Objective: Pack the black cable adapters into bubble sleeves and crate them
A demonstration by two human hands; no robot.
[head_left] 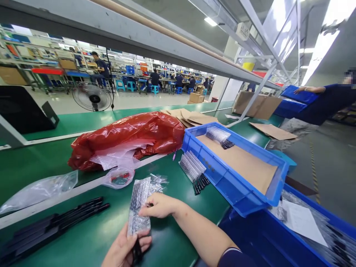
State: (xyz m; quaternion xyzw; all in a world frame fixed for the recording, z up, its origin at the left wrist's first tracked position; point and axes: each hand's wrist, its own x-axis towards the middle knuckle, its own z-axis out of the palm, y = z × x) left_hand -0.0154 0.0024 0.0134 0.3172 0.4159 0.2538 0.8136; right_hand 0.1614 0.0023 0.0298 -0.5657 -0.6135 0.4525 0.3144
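Observation:
My left hand (126, 246) is closed around the black lower end of a slim item in a bubble-wrap sleeve (139, 202), held upright over the green table. My right hand (160, 205) pinches the side of that sleeve. What kind of item is inside, I cannot make out. Small clear plastic pieces (158, 183) lie just behind my right hand. Several sleeved items with black ends (193, 170) lie in a row against the blue bin (222, 181). Unwrapped long black items (52, 226) are piled to the left.
A red plastic bag (130, 133) stretches along the back of the table. Nearby lie a tape roll (119, 177) and a clear bag (41, 189). Brown cardboard lines the bin, with more sleeved items (219, 135) inside. A co-worker (328, 100) at right handles blue bins.

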